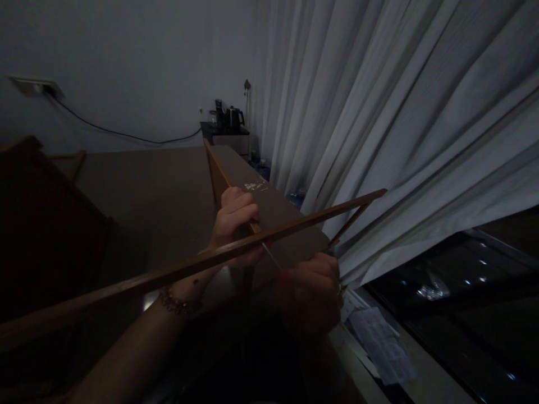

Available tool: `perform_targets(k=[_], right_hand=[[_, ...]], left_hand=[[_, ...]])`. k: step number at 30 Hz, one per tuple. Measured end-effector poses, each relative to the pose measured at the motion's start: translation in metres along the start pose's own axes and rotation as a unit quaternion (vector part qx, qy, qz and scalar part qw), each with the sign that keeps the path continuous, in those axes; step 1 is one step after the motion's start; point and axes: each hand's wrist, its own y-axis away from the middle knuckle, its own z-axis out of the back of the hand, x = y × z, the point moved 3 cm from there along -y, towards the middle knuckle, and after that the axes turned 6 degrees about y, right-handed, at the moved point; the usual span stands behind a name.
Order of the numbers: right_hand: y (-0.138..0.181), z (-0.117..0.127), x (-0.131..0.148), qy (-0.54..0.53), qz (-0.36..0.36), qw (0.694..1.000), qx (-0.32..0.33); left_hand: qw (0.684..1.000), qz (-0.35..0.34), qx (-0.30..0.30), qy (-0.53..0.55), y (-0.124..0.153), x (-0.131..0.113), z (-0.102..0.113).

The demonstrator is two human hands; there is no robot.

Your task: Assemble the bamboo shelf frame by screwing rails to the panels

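Note:
In a dim room, a brown wooden furniture panel stands on its edge in front of me. A long wooden rail crosses it from lower left to upper right. My left hand is closed over the panel's upper edge where the rail crosses. My right hand is closed lower down round a thin metal tool, whose shaft points up-left toward the joint. A beaded bracelet is on my left wrist.
White curtains hang on the right, over a dark window sill with papers. A kettle and a small appliance stand on a low cabinet at the back wall. A dark wooden frame is at the left. A cable runs along the wall.

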Motion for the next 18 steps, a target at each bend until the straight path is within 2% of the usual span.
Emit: perform_targets(k=[3,7,12,15,18], right_hand=[[-0.001,-0.001,-0.003,-0.096,-0.032,0.995,-0.024],[-0.011,-0.004,0.003,-0.101,-0.038,0.992,0.061],[-0.013,0.003,0.005,-0.133,-0.053,0.984,0.108],[-0.007,0.007,0.001,-0.143,-0.034,0.975,0.164],[-0.005,0.011,-0.007,-0.133,-0.012,0.974,0.185]], left_hand=[[1.000,0.009,0.008,-0.006,0.000,0.000,-0.001],[1.000,0.005,0.006,-0.004,0.001,0.001,-0.001],[1.000,0.012,0.020,0.008,0.001,0.000,-0.001],[1.000,0.017,0.015,0.014,0.001,0.000,-0.001],[1.000,0.016,0.014,0.018,0.001,0.000,-0.001]])
